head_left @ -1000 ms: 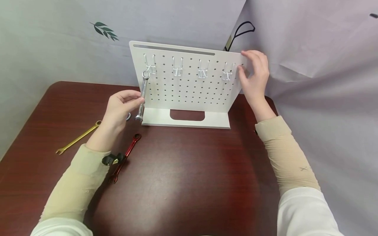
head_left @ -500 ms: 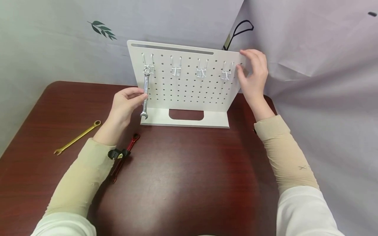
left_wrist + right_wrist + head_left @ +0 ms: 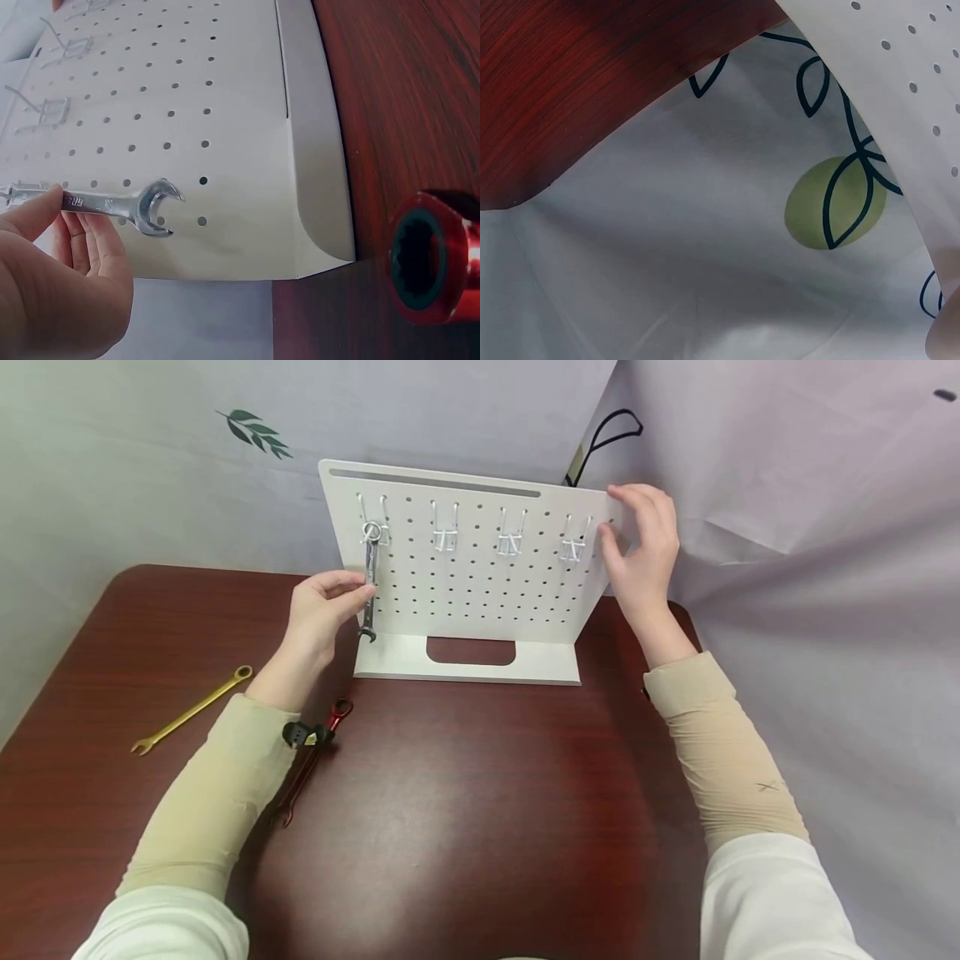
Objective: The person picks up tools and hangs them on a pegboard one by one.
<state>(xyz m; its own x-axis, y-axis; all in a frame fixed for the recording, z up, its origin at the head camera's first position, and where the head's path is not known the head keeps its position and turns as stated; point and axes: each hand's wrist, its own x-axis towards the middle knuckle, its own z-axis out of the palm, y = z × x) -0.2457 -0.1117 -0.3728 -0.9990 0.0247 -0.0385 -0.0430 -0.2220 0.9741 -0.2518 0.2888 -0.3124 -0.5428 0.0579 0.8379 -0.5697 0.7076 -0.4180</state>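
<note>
My left hand (image 3: 318, 614) pinches a silver combination wrench (image 3: 371, 568) between thumb and fingers. The wrench hangs nearly upright, its ring end at the leftmost white wire hook (image 3: 385, 533) of a white pegboard (image 3: 517, 628); the hook's tip shows within the ring. In the left wrist view, the wrench's open end (image 3: 156, 210) points away from the hand, close to the board's face. At the board's upper right edge my right hand (image 3: 648, 547) grips it, thumb in front and fingers at the corner. Only a bit of that hand (image 3: 945, 334) shows in the right wrist view.
More wire hooks (image 3: 510, 544) line the board to the right. A yellow wrench (image 3: 191, 712) lies on the dark red table (image 3: 465, 793) at left. A red wrench (image 3: 341, 710) lies partly hidden under my left forearm. Pale patterned cloth (image 3: 187, 510) surrounds the table's back.
My left hand has moved the silver wrench slightly right and up, bringing its ring from in front of the leftmost hook onto the hook's tip. The right hand has kept its grip.
</note>
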